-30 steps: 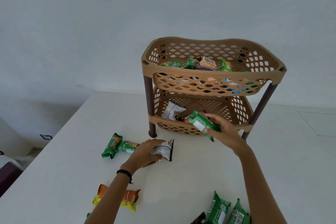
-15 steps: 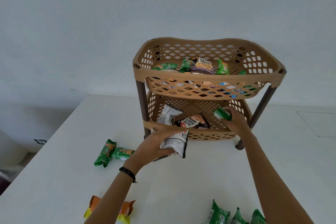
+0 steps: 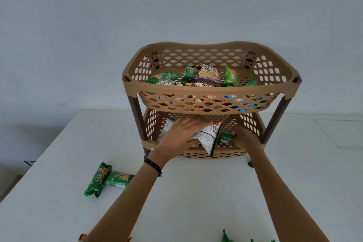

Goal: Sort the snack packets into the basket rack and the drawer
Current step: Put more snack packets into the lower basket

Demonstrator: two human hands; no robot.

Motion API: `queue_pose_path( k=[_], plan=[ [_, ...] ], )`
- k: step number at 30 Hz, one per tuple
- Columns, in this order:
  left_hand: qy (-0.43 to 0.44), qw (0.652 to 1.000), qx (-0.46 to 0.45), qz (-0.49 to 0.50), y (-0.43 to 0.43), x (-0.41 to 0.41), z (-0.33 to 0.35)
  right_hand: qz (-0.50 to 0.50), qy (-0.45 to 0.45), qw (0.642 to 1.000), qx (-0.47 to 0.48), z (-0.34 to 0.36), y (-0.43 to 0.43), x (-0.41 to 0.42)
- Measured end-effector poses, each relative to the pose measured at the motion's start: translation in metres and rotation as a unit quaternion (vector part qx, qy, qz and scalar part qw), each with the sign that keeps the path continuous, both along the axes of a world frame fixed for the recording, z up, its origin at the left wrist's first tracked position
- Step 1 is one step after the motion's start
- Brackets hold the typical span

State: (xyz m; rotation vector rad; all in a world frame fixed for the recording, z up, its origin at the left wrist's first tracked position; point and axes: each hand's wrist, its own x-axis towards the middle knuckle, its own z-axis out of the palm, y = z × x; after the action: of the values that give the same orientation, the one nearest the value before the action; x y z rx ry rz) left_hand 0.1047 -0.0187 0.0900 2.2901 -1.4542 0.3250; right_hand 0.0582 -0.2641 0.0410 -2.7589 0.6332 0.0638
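Note:
A tan two-tier basket rack with brown legs stands on the white table. Its top basket holds several green and peanut packets. My left hand grips a white peanut packet over the front rim of the lower basket. My right hand is inside the lower basket and holds a green packet. Another white packet lies in the lower basket behind my left hand.
Two green biscuit packets lie on the table to the left. Orange packet tips and green packet tips show at the bottom edge. A plain wall rises behind the rack.
Both hands moved forward into the lower basket. The left hand carried the white packet from the table up to the basket rim; the right hand took the green packet deeper inside.

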Motion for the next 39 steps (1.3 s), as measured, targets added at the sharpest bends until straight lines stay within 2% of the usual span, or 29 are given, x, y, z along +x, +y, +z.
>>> queue_pose_path(
  k=[3, 6, 12, 17, 22, 24, 25, 26, 31, 34, 39],
  plan=[
    [-0.083, 0.996, 0.006, 0.026, -0.015, 0.021, -0.004, 0.001, 0.013, 1.0, -0.005, 0.0, 0.001, 0.001],
    [-0.069, 0.995, 0.005, 0.077, -0.026, 0.047, -0.012, 0.0, 0.005, 1.0, -0.002, 0.001, 0.002, -0.001],
    [0.09, 0.982, 0.038, 0.16, -0.039, 0.086, -0.042, -0.057, -0.034, 0.998, -0.015, 0.002, 0.01, -0.005],
    [0.242, 0.921, 0.079, 0.294, -0.05, 0.099, -0.06, -0.1, -0.043, 0.994, -0.028, 0.005, 0.016, -0.006],
    [0.32, 0.888, 0.07, 0.323, -0.057, 0.106, -0.068, -0.155, -0.006, 0.988, 0.028, 0.003, 0.014, -0.004],
    [0.267, 0.905, 0.068, 0.324, -0.056, 0.109, -0.068, -0.149, -0.019, 0.988, 0.018, 0.003, 0.015, -0.004],
    [0.219, 0.925, 0.085, 0.298, -0.055, 0.111, -0.068, -0.145, -0.028, 0.989, 0.011, 0.004, 0.015, -0.004],
    [0.216, 0.93, 0.085, 0.285, -0.054, 0.111, -0.069, -0.141, -0.037, 0.989, 0.002, 0.005, 0.016, -0.005],
    [0.226, 0.907, 0.15, 0.321, -0.051, 0.117, -0.074, -0.113, -0.056, 0.992, -0.026, 0.004, 0.015, -0.006],
    [0.186, 0.918, 0.109, 0.333, -0.046, 0.123, -0.078, -0.11, -0.057, 0.992, -0.021, 0.004, 0.015, -0.006],
    [0.174, 0.902, 0.122, 0.375, -0.038, 0.126, -0.082, -0.11, -0.053, 0.993, -0.01, 0.003, 0.013, -0.005]
  ],
)
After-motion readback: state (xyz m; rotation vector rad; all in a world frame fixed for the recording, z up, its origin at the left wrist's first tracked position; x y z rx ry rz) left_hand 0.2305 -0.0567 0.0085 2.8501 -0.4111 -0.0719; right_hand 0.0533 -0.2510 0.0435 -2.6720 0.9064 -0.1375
